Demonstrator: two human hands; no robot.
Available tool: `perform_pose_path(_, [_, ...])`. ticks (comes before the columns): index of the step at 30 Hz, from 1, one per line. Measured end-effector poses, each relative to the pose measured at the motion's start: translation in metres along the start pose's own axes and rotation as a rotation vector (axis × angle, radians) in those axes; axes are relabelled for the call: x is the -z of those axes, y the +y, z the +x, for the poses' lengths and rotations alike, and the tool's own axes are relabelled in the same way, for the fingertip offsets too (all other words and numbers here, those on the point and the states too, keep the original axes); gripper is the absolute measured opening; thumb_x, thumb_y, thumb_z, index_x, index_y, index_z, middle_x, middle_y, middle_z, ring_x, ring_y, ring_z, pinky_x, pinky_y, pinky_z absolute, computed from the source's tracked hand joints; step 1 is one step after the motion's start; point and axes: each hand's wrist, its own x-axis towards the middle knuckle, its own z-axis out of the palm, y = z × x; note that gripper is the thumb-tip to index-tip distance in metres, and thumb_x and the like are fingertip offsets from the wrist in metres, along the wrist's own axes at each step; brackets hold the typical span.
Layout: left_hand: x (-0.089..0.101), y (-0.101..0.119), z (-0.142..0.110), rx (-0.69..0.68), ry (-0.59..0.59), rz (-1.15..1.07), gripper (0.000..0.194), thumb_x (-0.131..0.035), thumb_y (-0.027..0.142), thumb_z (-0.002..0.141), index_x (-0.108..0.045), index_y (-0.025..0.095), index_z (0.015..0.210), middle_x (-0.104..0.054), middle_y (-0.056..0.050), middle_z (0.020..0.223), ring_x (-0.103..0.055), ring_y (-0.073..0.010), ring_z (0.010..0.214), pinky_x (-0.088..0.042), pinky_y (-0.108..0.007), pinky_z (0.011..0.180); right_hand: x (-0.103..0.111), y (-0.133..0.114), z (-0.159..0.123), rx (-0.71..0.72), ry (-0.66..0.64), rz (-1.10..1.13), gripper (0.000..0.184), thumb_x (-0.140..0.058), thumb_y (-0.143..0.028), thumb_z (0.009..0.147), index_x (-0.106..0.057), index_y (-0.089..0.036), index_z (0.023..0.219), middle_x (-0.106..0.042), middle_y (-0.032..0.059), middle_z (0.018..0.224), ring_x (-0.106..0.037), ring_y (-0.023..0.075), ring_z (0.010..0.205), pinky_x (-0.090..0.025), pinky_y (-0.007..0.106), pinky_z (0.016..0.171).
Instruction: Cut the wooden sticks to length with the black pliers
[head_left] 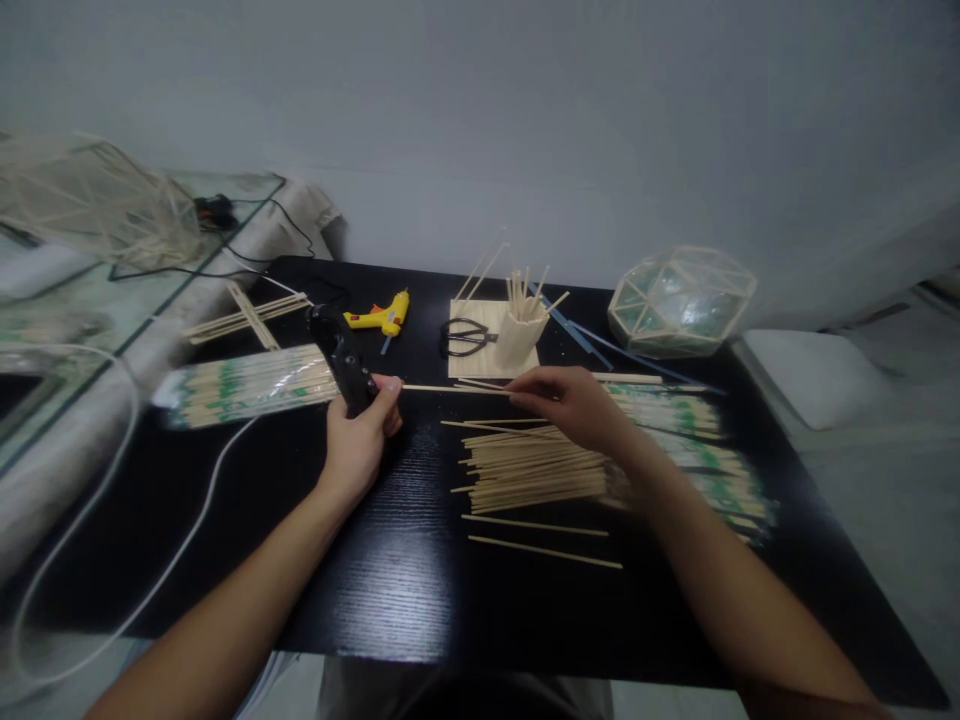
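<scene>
My left hand [358, 440] is closed around a black handheld tool [343, 362], whose exact kind I cannot make out. A thin wooden stick [457, 388] spans the space between my hands. Its left end meets the fingertips of my left hand, and my right hand [566, 400] pinches its other end. Below my right hand lies a pile of loose wooden sticks [532, 470] on the black table [390, 570]. Two single sticks rest in front of that pile.
Behind my hands, a wooden board [459, 368] bears black-handled scissors [466, 338] and a holder of sticks [519, 340]. Left of it lies a yellow glue gun [382, 316]. Bagged sticks [247, 385] flank both sides. A faceted frame [679, 305] stands right; a white cord [214, 490] loops left.
</scene>
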Motion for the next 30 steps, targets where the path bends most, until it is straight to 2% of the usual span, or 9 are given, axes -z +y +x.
perform_pose_path(7, [0.003, -0.006, 0.001, -0.002, -0.029, 0.052, 0.025, -0.084, 0.033, 0.075, -0.065, 0.017, 0.079, -0.046, 0.007, 0.052, -0.04, -0.0062, 0.044, -0.035, -0.021, 0.043, 0.005, 0.006, 0.001, 0.003, 0.126, -0.201, 0.012, -0.07, -0.025, 0.09, -0.079, -0.017, 0.09, -0.078, 0.0036, 0.081, -0.065, 0.0156, 0.069, -0.045, 0.026, 0.067])
perform_pose_path(11, [0.003, -0.005, 0.001, 0.021, -0.023, 0.021, 0.024, -0.084, 0.032, 0.075, -0.065, 0.017, 0.079, -0.045, 0.007, 0.051, -0.04, -0.0066, 0.044, -0.035, -0.021, 0.043, 0.011, 0.017, 0.003, -0.084, 0.18, -0.311, 0.009, -0.072, -0.023, 0.089, -0.079, -0.018, 0.091, -0.078, 0.0037, 0.08, -0.067, 0.0175, 0.072, -0.046, 0.027, 0.07])
perform_pose_path(16, [0.0, -0.004, 0.002, 0.045, -0.022, -0.006, 0.025, -0.084, 0.03, 0.073, -0.064, 0.017, 0.077, -0.044, 0.008, 0.051, -0.039, -0.0067, 0.044, -0.034, -0.021, 0.042, 0.014, 0.034, 0.006, -0.22, 0.09, -0.522, 0.012, -0.067, -0.021, 0.092, -0.078, -0.018, 0.095, -0.08, 0.0064, 0.09, -0.07, 0.0208, 0.081, -0.045, 0.03, 0.076])
perform_pose_path(21, [-0.001, -0.004, 0.001, 0.053, -0.019, 0.005, 0.024, -0.084, 0.03, 0.073, -0.063, 0.017, 0.077, -0.044, 0.008, 0.05, -0.04, -0.0072, 0.044, -0.035, -0.021, 0.042, 0.009, 0.04, 0.006, -0.306, 0.007, -0.68, 0.014, -0.065, -0.021, 0.093, -0.079, -0.018, 0.096, -0.079, 0.0078, 0.093, -0.07, 0.0228, 0.085, -0.043, 0.03, 0.073])
perform_pose_path(26, [-0.001, -0.004, 0.001, 0.069, -0.035, -0.012, 0.025, -0.084, 0.029, 0.073, -0.062, 0.017, 0.077, -0.043, 0.008, 0.05, -0.039, -0.0068, 0.043, -0.034, -0.021, 0.042, 0.003, 0.039, 0.006, -0.289, 0.013, -0.721, 0.012, -0.069, -0.019, 0.09, -0.078, -0.016, 0.097, -0.076, 0.0102, 0.097, -0.068, 0.0222, 0.089, -0.042, 0.029, 0.074])
perform_pose_path(30, [-0.001, -0.005, 0.0, 0.066, -0.045, -0.003, 0.024, -0.083, 0.029, 0.073, -0.062, 0.018, 0.078, -0.044, 0.008, 0.051, -0.04, -0.007, 0.044, -0.035, -0.021, 0.043, -0.004, 0.034, 0.005, -0.191, 0.007, -0.67, 0.009, -0.07, -0.017, 0.09, -0.077, -0.015, 0.095, -0.073, 0.0085, 0.094, -0.066, 0.0195, 0.088, -0.043, 0.027, 0.078])
